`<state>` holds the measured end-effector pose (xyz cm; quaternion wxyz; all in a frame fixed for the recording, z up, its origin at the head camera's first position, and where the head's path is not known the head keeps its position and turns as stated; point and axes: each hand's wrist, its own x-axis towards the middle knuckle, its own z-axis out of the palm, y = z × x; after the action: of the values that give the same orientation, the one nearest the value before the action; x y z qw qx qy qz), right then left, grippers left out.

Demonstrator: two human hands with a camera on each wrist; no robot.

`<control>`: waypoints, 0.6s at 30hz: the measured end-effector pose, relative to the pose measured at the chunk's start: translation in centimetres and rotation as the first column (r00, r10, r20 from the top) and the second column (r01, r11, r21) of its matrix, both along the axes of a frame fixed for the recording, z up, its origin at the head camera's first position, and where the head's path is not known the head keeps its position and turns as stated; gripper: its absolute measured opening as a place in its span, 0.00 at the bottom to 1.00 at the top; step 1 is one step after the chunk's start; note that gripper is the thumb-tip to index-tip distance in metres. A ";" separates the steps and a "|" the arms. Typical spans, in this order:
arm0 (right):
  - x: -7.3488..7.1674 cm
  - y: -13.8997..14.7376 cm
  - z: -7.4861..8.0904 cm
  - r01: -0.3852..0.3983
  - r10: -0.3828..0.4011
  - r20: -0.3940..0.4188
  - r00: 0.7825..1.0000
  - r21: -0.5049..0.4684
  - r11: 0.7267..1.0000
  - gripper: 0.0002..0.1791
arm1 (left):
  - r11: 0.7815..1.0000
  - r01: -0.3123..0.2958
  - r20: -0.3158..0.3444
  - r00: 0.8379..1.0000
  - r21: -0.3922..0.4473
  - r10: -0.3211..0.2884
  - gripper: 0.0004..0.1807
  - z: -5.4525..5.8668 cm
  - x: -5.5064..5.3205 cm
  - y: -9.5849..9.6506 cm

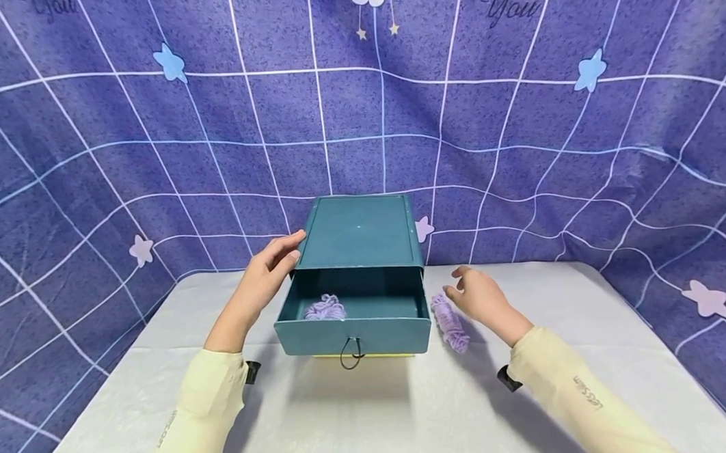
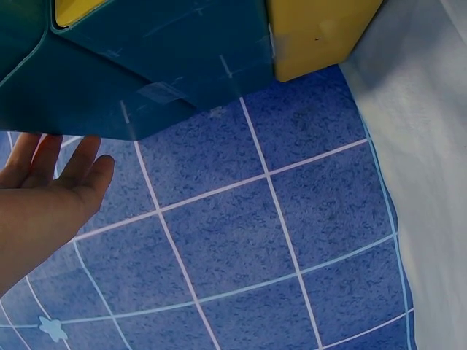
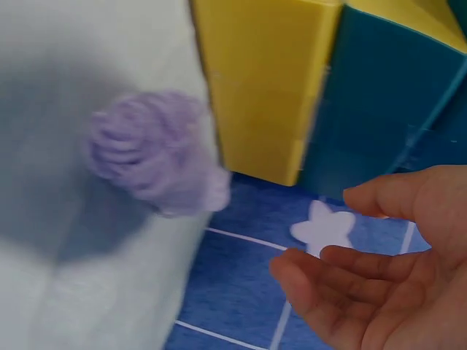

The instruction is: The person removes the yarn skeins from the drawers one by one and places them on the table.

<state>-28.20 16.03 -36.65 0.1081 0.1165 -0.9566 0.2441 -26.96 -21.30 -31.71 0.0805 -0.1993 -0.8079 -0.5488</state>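
Observation:
A teal drawer box (image 1: pixel 358 230) stands in the middle of the table with its upper drawer (image 1: pixel 355 338) pulled out. Inside the drawer, at its left, lies a bundle of lilac yarn (image 1: pixel 325 308). My left hand (image 1: pixel 268 276) touches the box's upper left edge with its fingertips; the left wrist view has the same hand (image 2: pixel 62 186) against the teal side. Right of the box, a second lilac yarn skein (image 1: pixel 449 324) lies on the table. Just beside and above this skein (image 3: pixel 153 149) is my right hand (image 1: pixel 482 299), fingers loosely bent and apart, holding nothing.
A yellow lower section (image 3: pixel 259 87) sits under the teal part. A black cord loop (image 1: pixel 351 354) hangs from the drawer front. White cloth covers the table (image 1: pixel 348 419); behind it hangs a blue-purple gridded curtain (image 1: pixel 360 165) with stars.

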 end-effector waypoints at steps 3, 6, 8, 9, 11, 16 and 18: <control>0.2 0.0 1.1 0.009 -0.010 -0.063 0.998 -0.019 1.000 0.20 | 1.000 0.003 -0.005 1.000 0.002 -0.003 0.25 0.0 -0.1 0.1; 0.5 -0.2 2.2 0.015 -0.020 -0.144 0.989 -0.041 0.999 0.19 | 1.000 0.000 -0.006 1.000 0.005 0.000 0.25 0.0 -0.1 0.1; 0.8 -0.4 3.1 0.014 -0.023 -0.193 0.981 -0.048 0.999 0.18 | 1.000 -0.002 -0.005 1.000 0.003 0.002 0.25 0.0 -0.1 0.0; 1.0 -0.5 3.5 0.014 -0.025 -0.213 0.977 -0.053 0.998 0.18 | 1.000 -0.003 -0.004 1.000 0.002 0.003 0.25 0.0 -0.1 0.0; 1.3 -0.8 4.4 0.011 -0.027 -0.252 0.967 -0.061 0.998 0.18 | 1.000 -0.004 -0.005 1.000 0.000 0.004 0.25 0.0 -0.1 0.0; 2.4 -1.5 6.5 -0.030 0.003 -0.343 0.939 -0.075 0.997 0.16 | 1.000 -0.009 -0.003 1.000 0.000 0.009 0.25 0.1 -0.1 0.0; 2.9 -1.8 7.3 -0.055 0.023 -0.372 0.928 -0.076 0.996 0.16 | 1.000 -0.010 -0.002 1.000 0.000 0.010 0.25 0.1 -0.1 0.1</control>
<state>-25.33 14.19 -29.32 0.2865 0.1749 -0.9053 0.2604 -27.05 -21.25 -31.63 0.0843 -0.1957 -0.8087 -0.5482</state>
